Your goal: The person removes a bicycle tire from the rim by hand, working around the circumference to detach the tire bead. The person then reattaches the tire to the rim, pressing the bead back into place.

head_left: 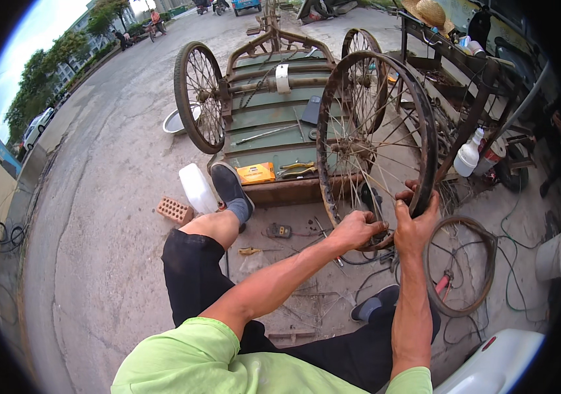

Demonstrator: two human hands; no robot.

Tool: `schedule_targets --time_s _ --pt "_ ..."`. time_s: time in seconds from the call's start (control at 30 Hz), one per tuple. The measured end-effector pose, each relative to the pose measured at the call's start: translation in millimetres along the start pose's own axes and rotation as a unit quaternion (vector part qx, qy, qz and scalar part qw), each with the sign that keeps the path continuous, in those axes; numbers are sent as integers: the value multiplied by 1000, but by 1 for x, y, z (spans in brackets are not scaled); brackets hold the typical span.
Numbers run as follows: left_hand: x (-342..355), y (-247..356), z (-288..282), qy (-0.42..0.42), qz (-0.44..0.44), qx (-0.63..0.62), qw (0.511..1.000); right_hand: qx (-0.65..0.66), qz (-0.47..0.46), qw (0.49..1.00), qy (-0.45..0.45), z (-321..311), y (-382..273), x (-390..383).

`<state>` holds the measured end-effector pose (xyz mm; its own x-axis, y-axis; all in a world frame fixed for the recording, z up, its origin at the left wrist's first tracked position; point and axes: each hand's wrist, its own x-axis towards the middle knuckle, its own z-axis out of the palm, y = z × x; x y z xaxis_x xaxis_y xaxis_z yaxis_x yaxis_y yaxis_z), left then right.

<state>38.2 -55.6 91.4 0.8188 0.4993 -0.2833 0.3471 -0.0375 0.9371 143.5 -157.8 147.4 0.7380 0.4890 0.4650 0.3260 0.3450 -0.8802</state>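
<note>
A spoked wheel (322,131) with a dark, rust-marked rim stands upright in front of me, tilted a little. My right hand (418,215) wraps round the lower right of its rim, the fingers on the far side. At the bottom of the rim, my left hand (357,230) is closed with the thumb pressed on the rim's edge. Whether a strip or tube lies under those fingers is hidden. Beside my right forearm, a loose tyre (492,253) lies on the ground.
An upturned cart (274,141) with two mounted wheels lies ahead, bearing pliers (298,165) and an orange box (256,173). A brick (175,210), a white jug (196,187) and a small meter (279,230) are on the ground. A cluttered metal bench (451,49) stands at right with a spray bottle (469,154).
</note>
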Motion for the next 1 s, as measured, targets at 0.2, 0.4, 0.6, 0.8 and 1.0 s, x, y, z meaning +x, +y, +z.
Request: schedule_targets --time_s 0.2,0.4,0.6,0.8,1.0 --pt "2 12 7 56 4 65 996 -2 -4 1000 4 -4 3 -1" --pt "9 6 19 86 3 -22 996 2 -3 1000 -7 1 0 -2" --pt "10 -1 -2 -159 -58 -251 953 4 -2 1000 3 0 -2 -1" --pt "14 -20 -15 -205 -64 -336 917 2 14 1000 -10 4 -6 0" --pt "7 -4 -17 -157 -52 -201 966 18 16 1000 -1 5 -5 -1"
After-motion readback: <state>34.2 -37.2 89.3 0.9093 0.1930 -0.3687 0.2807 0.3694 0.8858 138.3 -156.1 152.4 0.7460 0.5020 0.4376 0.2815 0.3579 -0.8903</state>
